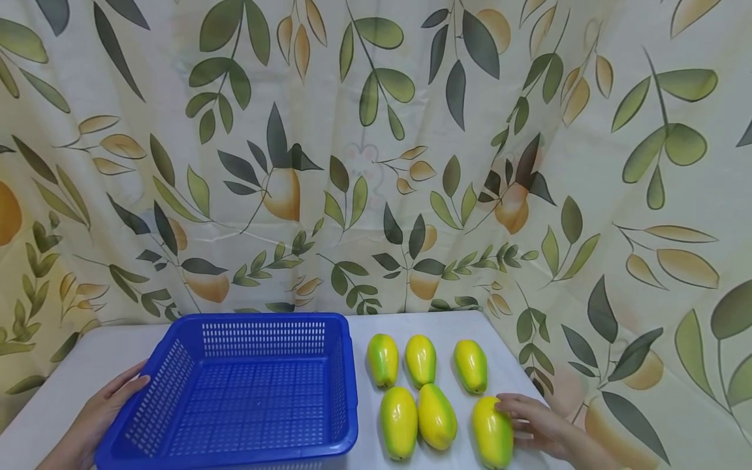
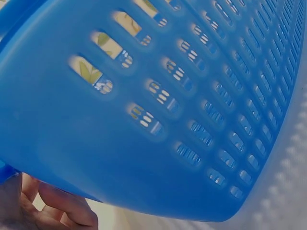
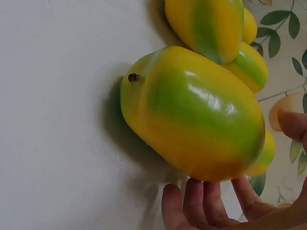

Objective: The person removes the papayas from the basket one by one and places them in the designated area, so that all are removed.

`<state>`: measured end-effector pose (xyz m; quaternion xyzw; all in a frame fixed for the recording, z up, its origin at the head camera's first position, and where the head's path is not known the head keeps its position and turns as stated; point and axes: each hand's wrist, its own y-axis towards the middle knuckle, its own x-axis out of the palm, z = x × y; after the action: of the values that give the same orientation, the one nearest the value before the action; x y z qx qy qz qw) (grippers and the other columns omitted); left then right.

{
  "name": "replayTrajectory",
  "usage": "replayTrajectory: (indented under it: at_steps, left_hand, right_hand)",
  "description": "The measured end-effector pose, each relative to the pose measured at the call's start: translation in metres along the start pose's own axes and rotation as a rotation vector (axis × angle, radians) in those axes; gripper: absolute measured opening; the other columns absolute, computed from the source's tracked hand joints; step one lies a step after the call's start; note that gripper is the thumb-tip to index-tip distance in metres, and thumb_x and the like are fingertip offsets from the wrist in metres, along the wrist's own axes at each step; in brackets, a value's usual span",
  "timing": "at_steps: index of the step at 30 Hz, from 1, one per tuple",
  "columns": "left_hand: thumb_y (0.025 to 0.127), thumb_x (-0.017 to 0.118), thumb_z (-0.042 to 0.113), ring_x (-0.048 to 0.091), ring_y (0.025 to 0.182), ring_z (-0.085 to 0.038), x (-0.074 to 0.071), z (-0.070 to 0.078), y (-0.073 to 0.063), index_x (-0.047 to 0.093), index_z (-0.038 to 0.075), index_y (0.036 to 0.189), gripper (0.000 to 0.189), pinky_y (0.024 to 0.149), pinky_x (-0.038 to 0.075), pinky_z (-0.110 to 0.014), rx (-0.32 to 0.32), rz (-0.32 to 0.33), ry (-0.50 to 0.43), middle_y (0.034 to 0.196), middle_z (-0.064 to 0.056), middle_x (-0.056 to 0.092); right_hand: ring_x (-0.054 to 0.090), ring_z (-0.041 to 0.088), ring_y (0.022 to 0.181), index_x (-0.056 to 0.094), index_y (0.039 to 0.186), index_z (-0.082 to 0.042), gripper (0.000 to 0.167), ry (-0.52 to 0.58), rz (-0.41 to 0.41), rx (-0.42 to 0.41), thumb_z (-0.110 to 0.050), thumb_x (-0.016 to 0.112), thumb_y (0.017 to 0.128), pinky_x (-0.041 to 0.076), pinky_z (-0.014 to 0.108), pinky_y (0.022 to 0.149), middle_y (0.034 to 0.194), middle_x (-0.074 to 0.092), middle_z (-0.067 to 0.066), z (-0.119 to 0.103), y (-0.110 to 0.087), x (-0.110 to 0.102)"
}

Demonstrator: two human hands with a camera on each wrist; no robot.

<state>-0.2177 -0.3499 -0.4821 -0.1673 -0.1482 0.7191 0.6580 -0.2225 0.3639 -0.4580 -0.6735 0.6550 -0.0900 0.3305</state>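
At the left, my left hand grips the side rim of a blue plastic basket, thumb over the edge. The left wrist view shows the slotted outer wall of the basket, with fingers of the left hand bent by its rim. The basket has nothing in it. My right hand touches the nearest right papaya, yellow and green and glossy. In the right wrist view its fingertips meet one side of this papaya, while the thumb stands apart from it.
Several more papayas lie on the white tabletop right of the basket: one papaya behind the touched one, others such as a papaya closer to the basket. A leaf-and-fruit patterned curtain hangs behind and along the right side.
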Motion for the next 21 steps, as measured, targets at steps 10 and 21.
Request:
replayTrajectory:
  at_steps: [10,21]
  left_hand:
    - [0.093,0.057,0.057,0.067,0.084,-0.011,0.001,0.004,0.002,0.016,0.039,0.155,0.077,0.075,0.058,-0.035,0.019,0.023,0.05,0.092,0.015,0.066]
    - [0.095,0.055,0.057,0.062,0.082,-0.017,0.0,0.025,-0.01,0.038,-0.004,0.146,0.081,0.063,0.046,-0.031,0.304,0.207,0.764,0.106,-0.018,0.061]
  right_hand:
    - [0.051,0.041,0.118,0.034,0.145,0.007,0.07,-0.095,0.029,-0.08,-0.035,0.06,0.096,0.05,0.051,0.094,0.129,0.056,0.022,-0.016,-0.005,-0.014]
    - [0.058,0.036,0.115,0.044,0.14,0.004,0.066,-0.341,0.166,-0.312,-0.039,0.064,0.093,0.053,0.049,0.091,0.129,0.056,0.023,-0.065,-0.03,0.014]
